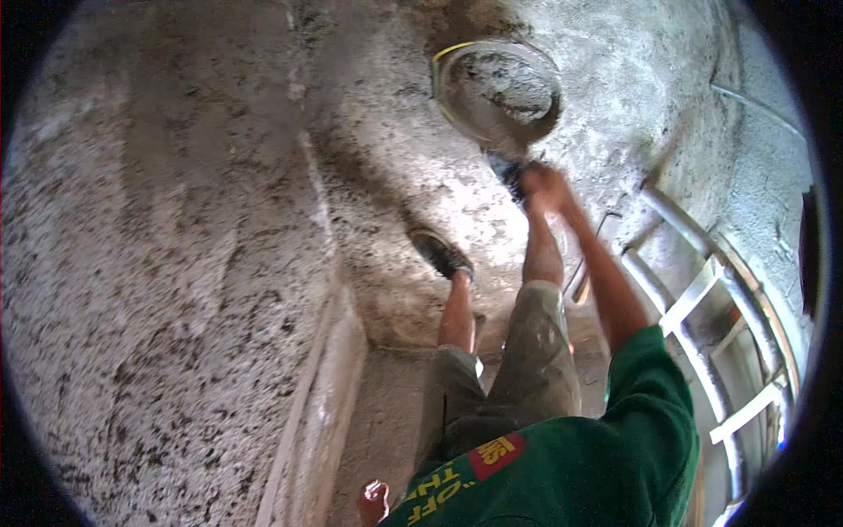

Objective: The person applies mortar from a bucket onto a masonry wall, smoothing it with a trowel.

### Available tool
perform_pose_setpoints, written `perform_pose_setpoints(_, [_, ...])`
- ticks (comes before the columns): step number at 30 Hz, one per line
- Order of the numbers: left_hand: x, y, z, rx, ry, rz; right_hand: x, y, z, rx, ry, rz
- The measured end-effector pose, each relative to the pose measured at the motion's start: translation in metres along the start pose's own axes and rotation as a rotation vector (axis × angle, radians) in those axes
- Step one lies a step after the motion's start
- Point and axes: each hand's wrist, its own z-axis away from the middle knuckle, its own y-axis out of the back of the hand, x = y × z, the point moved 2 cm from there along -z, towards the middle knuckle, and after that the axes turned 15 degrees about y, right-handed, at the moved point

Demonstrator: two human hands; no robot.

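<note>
My right hand [546, 189] reaches forward beside my right shoe [509, 176], its fingers curled closed and blurred. Whatever it grips is hidden behind the hand. Just beyond it rests a round basin [556, 110] with a yellow strip on its rim, holding grey wet mortar [509, 83]. A brownish, mortar-smeared patch spans the basin's near side. Low in the picture, my left hand [373, 502] shows only in part next to the green shirt; its fingers are too unclear to read.
A rough, speckled plaster wall [158, 334] rises on the left, with a ledge [329, 386] along its foot. My left shoe [441, 255] stands on the grey, stained floor. At right lies a metal ladder-like frame [672, 211] with pale crosspieces. Near my leg is a wooden-handled tool [577, 285].
</note>
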Motion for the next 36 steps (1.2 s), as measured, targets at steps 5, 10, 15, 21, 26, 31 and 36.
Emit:
perform_pose_setpoints(5, [-0.036,-0.029,-0.018,-0.115,0.298,0.160,0.115,0.101,-0.099,-0.008,0.064,0.541])
perform_pose_setpoints(10, [0.030,-0.040,0.018,-0.124,0.468,-0.046,0.182,0.012,-0.156,-0.246,0.381,0.780])
perform_pose_setpoints(15, [0.164,-0.045,0.048,0.094,0.214,-0.266,0.064,0.002,-0.126,-0.139,-0.102,-0.511])
perform_pose_setpoints(21, [0.181,-0.021,0.021,0.192,-0.001,-0.267,0.070,0.023,-0.044,0.180,-0.186,-0.914])
perform_pose_setpoints(26, [0.151,0.001,0.034,0.259,0.055,-0.331,-0.018,0.009,-0.026,0.536,-0.068,-1.044])
perform_pose_setpoints(31, [0.037,0.021,0.022,0.219,0.138,-0.295,-0.163,-0.033,-0.040,1.103,0.143,-0.953])
perform_pose_setpoints(36, [-0.006,0.022,0.005,0.180,0.201,-0.272,-0.308,-0.143,-0.127,1.519,-0.002,-0.373])
